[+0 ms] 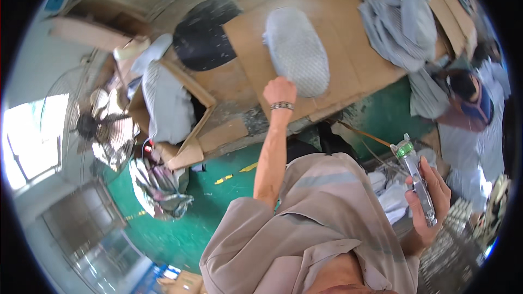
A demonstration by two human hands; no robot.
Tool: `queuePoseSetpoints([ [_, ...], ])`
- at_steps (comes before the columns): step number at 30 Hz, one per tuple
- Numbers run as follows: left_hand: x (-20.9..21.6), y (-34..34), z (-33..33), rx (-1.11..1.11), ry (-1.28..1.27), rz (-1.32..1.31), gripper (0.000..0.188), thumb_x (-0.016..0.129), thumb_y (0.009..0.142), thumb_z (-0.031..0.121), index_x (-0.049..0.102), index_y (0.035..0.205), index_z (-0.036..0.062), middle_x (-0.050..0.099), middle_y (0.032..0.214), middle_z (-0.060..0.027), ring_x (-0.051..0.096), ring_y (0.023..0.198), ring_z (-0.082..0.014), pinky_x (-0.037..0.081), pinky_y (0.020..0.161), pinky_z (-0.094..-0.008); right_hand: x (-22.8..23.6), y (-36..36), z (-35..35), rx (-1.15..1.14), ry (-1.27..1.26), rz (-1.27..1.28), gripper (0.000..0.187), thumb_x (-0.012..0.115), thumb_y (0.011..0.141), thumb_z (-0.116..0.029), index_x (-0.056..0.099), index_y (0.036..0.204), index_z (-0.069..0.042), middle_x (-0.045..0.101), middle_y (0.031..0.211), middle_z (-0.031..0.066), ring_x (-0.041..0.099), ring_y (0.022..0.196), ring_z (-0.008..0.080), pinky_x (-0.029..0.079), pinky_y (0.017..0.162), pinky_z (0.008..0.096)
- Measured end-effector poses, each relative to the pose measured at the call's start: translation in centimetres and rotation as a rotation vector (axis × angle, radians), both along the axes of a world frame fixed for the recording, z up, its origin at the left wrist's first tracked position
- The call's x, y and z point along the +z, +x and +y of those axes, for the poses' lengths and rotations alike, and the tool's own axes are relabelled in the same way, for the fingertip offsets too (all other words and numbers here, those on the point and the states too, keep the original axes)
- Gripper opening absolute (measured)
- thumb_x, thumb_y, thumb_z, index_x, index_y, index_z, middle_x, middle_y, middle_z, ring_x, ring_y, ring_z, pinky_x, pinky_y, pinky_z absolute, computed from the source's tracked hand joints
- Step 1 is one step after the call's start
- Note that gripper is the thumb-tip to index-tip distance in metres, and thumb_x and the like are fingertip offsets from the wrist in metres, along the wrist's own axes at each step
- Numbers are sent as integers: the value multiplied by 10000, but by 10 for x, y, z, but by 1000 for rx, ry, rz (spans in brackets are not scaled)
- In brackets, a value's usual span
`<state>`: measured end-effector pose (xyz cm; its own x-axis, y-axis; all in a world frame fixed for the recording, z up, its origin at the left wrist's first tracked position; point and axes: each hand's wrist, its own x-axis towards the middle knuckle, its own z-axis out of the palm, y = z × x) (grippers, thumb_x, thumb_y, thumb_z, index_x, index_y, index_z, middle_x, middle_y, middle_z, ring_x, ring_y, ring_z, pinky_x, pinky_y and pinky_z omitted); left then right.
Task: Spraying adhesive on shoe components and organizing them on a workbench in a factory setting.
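On cardboard (pixel 351 38), 1 pale bundle (pixel 299 49) lies beyond the clenched left hand (pixel 280 91), right hand (pixel 439 198) gripping a tool (pixel 415 175).

Wire-guarded fan (pixel 86 126) at left, near bright window (pixel 32 142). Open cardboard box (pixel 192 84) at table's left end, grey fabric (pixel 168 106) inside. Black oval sheet (pixel 202 35) flat on tabletop, right of box. Heap of crumpled grey cloth (pixel 396 27) at table's upper right. Co-worker (pixel 463 86) at far right, beside more draped grey material (pixel 474 155). Green floor (pixel 210 212) below, yellow marking (pixel 248 168) on it; patterned bundle (pixel 157 189) near box. Brown cartons (pixel 188 282) at lower edge.
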<state>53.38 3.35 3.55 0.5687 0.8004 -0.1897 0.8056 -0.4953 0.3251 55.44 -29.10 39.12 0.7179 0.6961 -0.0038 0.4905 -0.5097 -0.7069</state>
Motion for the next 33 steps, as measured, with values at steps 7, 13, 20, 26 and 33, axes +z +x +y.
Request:
queuePoseSetpoints([
  [7,21,7,10,85,-95,-278,206,643,799,227,755,779,56,734,855,-203,718,801,-396,585,729,-482,-12,22,11,28,-24,63,599,757,733,16,614,1312,63,667,956,189,668,841,268,505,753,310],
  [13,25,1,16,104,-86,-233,190,639,779,221,772,780,86,719,797,-199,707,791,-396,574,710,-483,-24,27,14,27,22,139,585,747,762,6,606,1327,54,677,945,163,673,820,232,508,741,294],
  [20,44,21,12,70,-85,-200,217,684,734,266,784,827,97,720,847,-208,702,813,-398,563,741,-468,-32,20,4,-8,37,97,597,760,738,15,616,1316,43,668,936,173,670,789,269,509,728,306],
  [26,69,29,18,51,-84,-439,203,645,757,232,753,747,61,715,794,-210,700,780,-404,553,732,-470,-41,19,-4,-101,38,146,596,755,742,29,618,1322,24,679,950,174,669,796,276,508,730,301],
  [33,76,50,69,0,-118,-198,247,666,750,285,771,789,65,725,833,-211,705,823,-402,547,769,-477,-46,18,-19,-169,89,157,583,761,762,14,618,1327,17,690,968,172,676,811,267,517,735,309],
])
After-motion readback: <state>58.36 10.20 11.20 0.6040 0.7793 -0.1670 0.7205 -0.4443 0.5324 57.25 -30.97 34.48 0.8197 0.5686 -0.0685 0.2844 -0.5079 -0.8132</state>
